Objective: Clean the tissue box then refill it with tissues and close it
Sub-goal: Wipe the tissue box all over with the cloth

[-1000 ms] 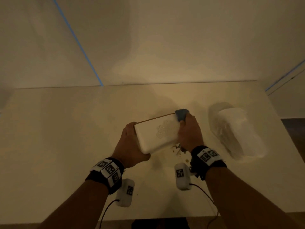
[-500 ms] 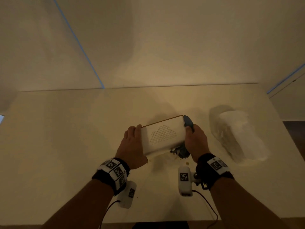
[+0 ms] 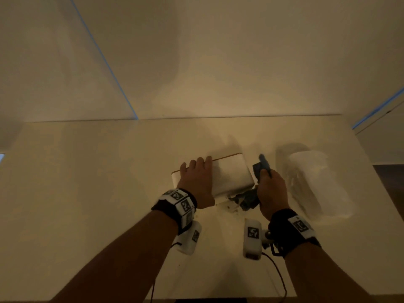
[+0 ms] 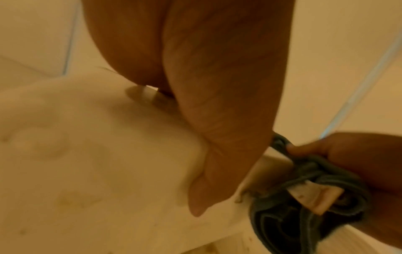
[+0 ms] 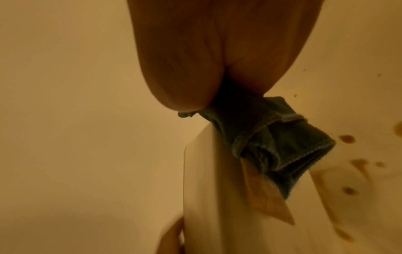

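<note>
The white tissue box [image 3: 234, 174] lies on the table with a thin wooden edge along its far side. My left hand [image 3: 195, 171] lies over the box's left part, fingers hooked over the far edge and thumb [image 4: 217, 163] down the near side of the box [image 4: 87, 154]. My right hand [image 3: 269, 186] grips a bunched blue-grey cloth [image 3: 261, 166] against the box's right end. The right wrist view shows the cloth [image 5: 272, 146] pressed on the corner of the box [image 5: 217, 197]. A plastic-wrapped pack of white tissues [image 3: 314, 184] lies to the right.
Brown crumbs and spots [image 3: 229, 207] dot the white table [image 3: 109, 193] just in front of the box, also seen as spots [image 5: 348, 139] beside the cloth. The table's far edge meets a wall; its near edge runs under my forearms.
The box, held up and tilted between both hands before, now lies lower and flatter. My left hand has shifted onto its top. The right hand with the cloth has moved off to the right end.
</note>
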Available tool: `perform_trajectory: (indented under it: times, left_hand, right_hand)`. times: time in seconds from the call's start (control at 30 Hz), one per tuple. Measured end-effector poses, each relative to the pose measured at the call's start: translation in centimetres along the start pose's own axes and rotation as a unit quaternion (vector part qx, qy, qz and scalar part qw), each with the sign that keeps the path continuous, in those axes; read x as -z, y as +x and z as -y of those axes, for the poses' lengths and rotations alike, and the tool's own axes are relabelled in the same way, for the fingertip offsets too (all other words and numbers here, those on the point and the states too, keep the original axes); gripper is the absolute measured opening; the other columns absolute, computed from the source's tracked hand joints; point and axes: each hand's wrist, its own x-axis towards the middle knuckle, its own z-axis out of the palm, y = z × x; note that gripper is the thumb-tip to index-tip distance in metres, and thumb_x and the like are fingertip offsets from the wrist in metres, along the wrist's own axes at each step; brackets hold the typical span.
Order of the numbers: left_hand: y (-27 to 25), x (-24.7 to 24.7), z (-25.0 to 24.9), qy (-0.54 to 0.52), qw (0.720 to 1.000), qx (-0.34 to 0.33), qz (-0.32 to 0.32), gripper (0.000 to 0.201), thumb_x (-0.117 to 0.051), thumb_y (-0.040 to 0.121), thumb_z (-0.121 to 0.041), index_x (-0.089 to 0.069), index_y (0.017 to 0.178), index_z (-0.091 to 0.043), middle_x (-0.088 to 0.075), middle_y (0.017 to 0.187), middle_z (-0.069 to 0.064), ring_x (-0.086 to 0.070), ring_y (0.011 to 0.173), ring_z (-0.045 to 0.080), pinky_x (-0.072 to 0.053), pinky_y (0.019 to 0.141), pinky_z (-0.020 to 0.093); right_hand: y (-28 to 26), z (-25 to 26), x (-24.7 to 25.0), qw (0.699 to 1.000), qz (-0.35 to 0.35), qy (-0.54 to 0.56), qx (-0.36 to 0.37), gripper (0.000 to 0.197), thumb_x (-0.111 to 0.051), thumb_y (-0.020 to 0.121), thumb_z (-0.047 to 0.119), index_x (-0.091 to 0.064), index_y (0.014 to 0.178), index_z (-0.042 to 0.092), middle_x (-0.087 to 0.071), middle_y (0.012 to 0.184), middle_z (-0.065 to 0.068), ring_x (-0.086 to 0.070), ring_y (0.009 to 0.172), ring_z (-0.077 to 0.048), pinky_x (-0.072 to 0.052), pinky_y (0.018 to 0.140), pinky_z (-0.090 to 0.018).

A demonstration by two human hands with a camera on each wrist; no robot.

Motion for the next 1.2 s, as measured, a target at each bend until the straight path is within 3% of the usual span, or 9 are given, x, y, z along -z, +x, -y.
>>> perform_trajectory:
  times: [0.13, 0.23, 0.33, 0.43, 0.63, 0.8, 0.9, 1.07, 1.2]
  left_hand:
    - [-1.3, 1.5, 1.0, -0.082, 0.995, 0.002, -0.053, 0.115, -0.083, 0.052, -0.05, -0.018, 0.142, -0.019, -0.036, 0.133, 0.002, -0.041, 0.122, 0.025, -0.037, 0.108, 0.047]
    - [-2.4, 1.9, 1.2, -0.115, 0.991, 0.001, -0.061, 0.121, -0.084, 0.054, -0.051, -0.014, 0.146, -0.017, -0.033, 0.141, 0.002, -0.039, 0.125, 0.024, -0.036, 0.109, 0.045]
    - [-3.5, 1.6, 2.0, -0.157, 0.985, 0.019, -0.071, 0.126, -0.085, 0.055, -0.05, -0.009, 0.15, -0.015, -0.031, 0.146, 0.001, -0.037, 0.13, 0.023, -0.033, 0.111, 0.041]
    - [-4.6, 1.6, 2.6, -0.216, 0.969, 0.026, -0.118, 0.123, -0.089, 0.053, -0.044, -0.018, 0.147, -0.013, -0.036, 0.139, 0.0, -0.04, 0.124, 0.02, -0.038, 0.107, 0.041]
    - [-6.8, 0.5, 3.3, -0.298, 0.942, 0.045, -0.145, 0.122, -0.089, 0.053, -0.044, -0.016, 0.147, -0.018, -0.033, 0.134, -0.004, -0.035, 0.113, 0.014, -0.04, 0.103, 0.045]
    - [-8.0, -0.5, 3.8, -0.331, 0.93, 0.037, -0.157, 0.116, -0.084, 0.05, -0.053, -0.014, 0.14, -0.036, -0.035, 0.134, -0.006, -0.042, 0.117, 0.021, -0.046, 0.099, 0.048]
    - [-7.9, -0.6, 4.0, -0.341, 0.929, 0.028, -0.141, 0.117, -0.082, 0.049, -0.056, -0.013, 0.141, -0.038, -0.035, 0.136, -0.007, -0.044, 0.121, 0.021, -0.048, 0.1, 0.051]
    - [-7.5, -0.1, 3.3, -0.343, 0.927, 0.022, -0.149, 0.121, -0.081, 0.047, -0.059, -0.015, 0.145, -0.031, -0.036, 0.139, -0.003, -0.045, 0.122, 0.023, -0.049, 0.1, 0.051]
    - [-7.7, 0.4, 3.5, -0.367, 0.914, 0.021, -0.172, 0.12, -0.083, 0.048, -0.057, -0.02, 0.144, -0.025, -0.038, 0.137, -0.005, -0.045, 0.123, 0.02, -0.048, 0.102, 0.049]
  right_hand:
    - [0.0, 3.0, 1.7, 0.992, 0.064, 0.109, 0.0, 0.037, -0.039, 0.106, 0.029, -0.052, 0.14, 0.024, -0.06, 0.125, 0.004, -0.056, 0.116, -0.021, -0.046, 0.104, -0.045]
    - [-2.5, 5.9, 0.3, 0.985, 0.123, -0.054, 0.108, 0.036, -0.038, 0.105, 0.038, -0.052, 0.138, 0.035, -0.061, 0.126, 0.002, -0.061, 0.109, -0.023, -0.051, 0.098, -0.044]
    - [-6.8, 7.7, -1.9, 0.916, 0.157, -0.218, 0.297, 0.046, -0.032, 0.105, 0.039, -0.04, 0.149, 0.029, -0.045, 0.15, 0.004, -0.042, 0.136, -0.015, -0.03, 0.113, -0.027]
    - [-8.1, 8.6, -3.0, 0.834, 0.185, -0.343, 0.391, 0.059, -0.021, 0.101, 0.048, -0.023, 0.156, 0.025, -0.017, 0.164, 0.008, -0.009, 0.152, -0.011, -0.009, 0.124, -0.032]
    - [-4.8, 12.2, -2.2, 0.897, 0.303, -0.26, 0.189, 0.052, -0.031, 0.107, 0.039, -0.02, 0.157, 0.029, -0.018, 0.163, 0.012, -0.014, 0.15, -0.007, -0.007, 0.122, -0.026]
    - [-4.1, 11.5, -0.8, 0.957, 0.276, -0.091, 0.008, 0.044, -0.041, 0.103, 0.045, -0.055, 0.138, 0.023, -0.058, 0.139, -0.005, -0.06, 0.111, -0.019, -0.046, 0.099, -0.033]
    - [-5.4, 11.0, -1.0, 0.95, 0.26, -0.151, 0.083, 0.049, -0.037, 0.105, 0.043, -0.038, 0.152, 0.028, -0.041, 0.154, 0.004, -0.045, 0.135, -0.015, -0.032, 0.116, -0.034]
    - [-8.6, 12.1, -2.7, 0.83, 0.249, -0.364, 0.341, 0.055, -0.025, 0.106, 0.044, -0.011, 0.157, 0.033, -0.012, 0.166, 0.009, -0.005, 0.152, -0.012, -0.005, 0.125, -0.041]
    - [-6.1, 14.6, -2.2, 0.855, 0.317, -0.324, 0.253, 0.052, -0.032, 0.106, 0.042, -0.019, 0.156, 0.033, -0.015, 0.165, 0.011, -0.009, 0.151, -0.008, -0.004, 0.123, -0.029]
